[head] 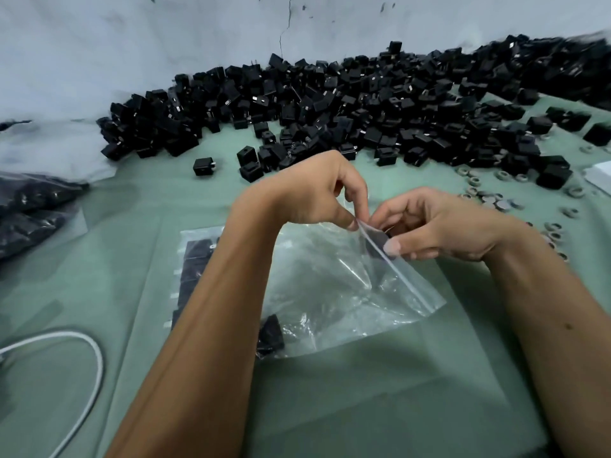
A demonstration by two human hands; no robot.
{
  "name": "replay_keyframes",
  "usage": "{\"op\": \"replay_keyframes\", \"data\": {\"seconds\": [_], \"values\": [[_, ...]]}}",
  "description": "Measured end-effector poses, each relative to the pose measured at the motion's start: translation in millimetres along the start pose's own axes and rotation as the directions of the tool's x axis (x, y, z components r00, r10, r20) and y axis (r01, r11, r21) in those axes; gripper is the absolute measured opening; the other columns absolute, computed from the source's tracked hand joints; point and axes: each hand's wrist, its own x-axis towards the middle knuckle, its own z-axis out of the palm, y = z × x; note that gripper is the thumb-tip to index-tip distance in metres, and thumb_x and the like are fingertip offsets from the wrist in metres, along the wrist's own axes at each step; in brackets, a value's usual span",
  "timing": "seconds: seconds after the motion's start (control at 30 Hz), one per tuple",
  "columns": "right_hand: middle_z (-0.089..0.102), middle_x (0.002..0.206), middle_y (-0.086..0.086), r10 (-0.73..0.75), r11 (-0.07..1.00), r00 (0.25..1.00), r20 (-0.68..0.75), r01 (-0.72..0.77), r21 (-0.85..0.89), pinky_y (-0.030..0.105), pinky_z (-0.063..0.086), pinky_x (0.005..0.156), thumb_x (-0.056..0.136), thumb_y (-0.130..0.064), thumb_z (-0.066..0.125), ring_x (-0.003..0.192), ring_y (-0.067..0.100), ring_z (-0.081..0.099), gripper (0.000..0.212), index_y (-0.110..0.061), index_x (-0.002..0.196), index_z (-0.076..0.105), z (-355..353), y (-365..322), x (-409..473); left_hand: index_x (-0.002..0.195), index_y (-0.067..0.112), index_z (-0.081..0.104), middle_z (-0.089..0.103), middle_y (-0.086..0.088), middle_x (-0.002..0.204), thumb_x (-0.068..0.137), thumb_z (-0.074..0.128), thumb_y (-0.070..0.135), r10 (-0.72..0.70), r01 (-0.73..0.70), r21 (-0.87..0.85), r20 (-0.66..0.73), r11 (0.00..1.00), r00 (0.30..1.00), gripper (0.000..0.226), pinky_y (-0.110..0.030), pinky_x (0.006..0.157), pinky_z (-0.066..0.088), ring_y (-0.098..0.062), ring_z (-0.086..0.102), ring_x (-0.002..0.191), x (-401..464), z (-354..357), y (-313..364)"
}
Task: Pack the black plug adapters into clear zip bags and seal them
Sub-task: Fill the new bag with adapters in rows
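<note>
Hands raised over table: left hand (314, 190) pinches zip bag (344, 285) mouth, right hand (439, 223) grips adapter (377, 241) w/ bag edge.

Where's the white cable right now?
Head view, bottom-left corner: the white cable loops on the green table, left of the left forearm and below the filled bags.

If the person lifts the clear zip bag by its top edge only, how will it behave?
The clear zip bag is thin, wrinkled film, so it will probably sag and fold. The black adapter in its lower corner would likely pull that corner down. The glossy plastic may slip between the fingers.
</note>
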Motion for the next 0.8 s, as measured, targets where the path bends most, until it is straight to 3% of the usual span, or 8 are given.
{"op": "replay_keyframes", "data": {"seconds": [0.07,0.13,0.2,0.33,0.5,0.6,0.73,0.8], "values": [[0.076,0.09,0.009,-0.005,0.996,0.999,0.054,0.01,-0.09,0.02,0.048,0.047,0.083,-0.006,0.08,0.056,0.01,0.062,0.03,-0.001,0.112,0.072,10,-3,4,0.076,0.032,0.079,0.066,-0.006,0.092,0.074,0.089,0.011,0.024,-0.024,-0.027,0.013,0.999,1.0,0.023,-0.05,0.078,0.05,-0.04,0.055,0.087,1,0,4],[0.078,0.1,0.009,-0.009,0.977,0.999,0.04,0.018,-0.21,0.039,0.061,0.067,0.085,-0.008,0.081,0.078,0.023,0.074,0.029,-0.006,0.113,0.073,22,-5,12,0.079,0.028,0.081,0.066,-0.008,0.092,0.074,0.088,0.007,0.049,-0.049,-0.04,0.018,0.998,0.999,0.023,-0.053,0.073,0.049,-0.043,0.055,0.084,2,-2,6],[0.077,0.104,0.005,-0.076,0.96,0.996,0.053,0.088,-0.266,0.037,0.061,0.079,0.087,-0.005,0.08,0.094,0.023,0.075,0.026,-0.008,0.112,0.074,35,-6,19,0.081,0.023,0.082,0.068,-0.01,0.089,0.073,0.087,0.004,0.07,-0.069,-0.033,0.024,0.997,0.997,0.022,-0.055,0.072,0.048,-0.046,0.055,0.083,2,-4,8],[0.077,0.1,-0.011,-0.136,0.975,0.989,0.051,0.143,-0.17,0.015,0.057,0.07,0.087,-0.013,0.081,0.084,0.003,0.074,0.034,-0.008,0.118,0.069,58,-7,34,0.082,0.018,0.081,0.071,-0.008,0.087,0.073,0.087,0.003,0.11,-0.108,-0.085,0.023,0.991,0.994,0.018,-0.05,0.07,0.048,-0.046,0.057,0.083,-3,-9,9],[0.079,0.092,-0.003,-0.11,0.988,0.993,-0.054,0.103,-0.119,0.019,0.058,0.06,0.078,-0.026,0.088,0.075,0.018,0.077,0.028,-0.033,0.103,0.077,90,5,51,0.083,0.015,0.08,0.07,0.0,0.081,0.075,0.086,0.004,0.162,-0.159,-0.129,0.008,0.979,0.987,0.015,-0.039,0.065,0.042,-0.036,0.051,0.074,-6,-11,13],[0.079,0.086,-0.011,-0.027,0.998,0.997,0.07,0.031,-0.052,0.02,0.058,0.061,0.065,-0.037,0.086,0.074,0.013,0.077,0.033,-0.047,0.096,0.078,97,5,62,0.085,0.015,0.08,0.071,-0.002,0.083,0.075,0.086,0.005,0.165,-0.162,-0.111,0.021,0.981,0.986,0.015,-0.038,0.068,0.044,-0.036,0.054,0.078,-5,-9,17],[0.076,0.114,0.013,-0.061,0.997,0.984,0.165,0.052,0.056,0.027,0.062,0.075,0.085,-0.009,0.08,0.092,0.027,0.078,0.035,-0.021,0.117,0.075,92,6,64,0.101,0.007,0.078,0.064,-0.013,0.088,0.081,0.084,0.005,0.138,-0.138,-0.16,-0.011,0.977,0.99,0.021,-0.026,0.068,0.043,-0.012,0.051,0.074,-13,-15,12],[0.077,0.108,0.016,-0.074,0.997,0.989,0.128,0.075,-0.004,0.029,0.063,0.071,0.088,-0.003,0.076,0.086,0.028,0.078,0.034,-0.018,0.118,0.074,92,8,60,0.107,0.003,0.075,0.062,-0.01,0.089,0.084,0.081,0.005,0.128,-0.141,-0.193,-0.079,0.971,0.989,0.023,-0.02,0.07,0.045,-0.006,0.053,0.075,-22,-26,3]]}}
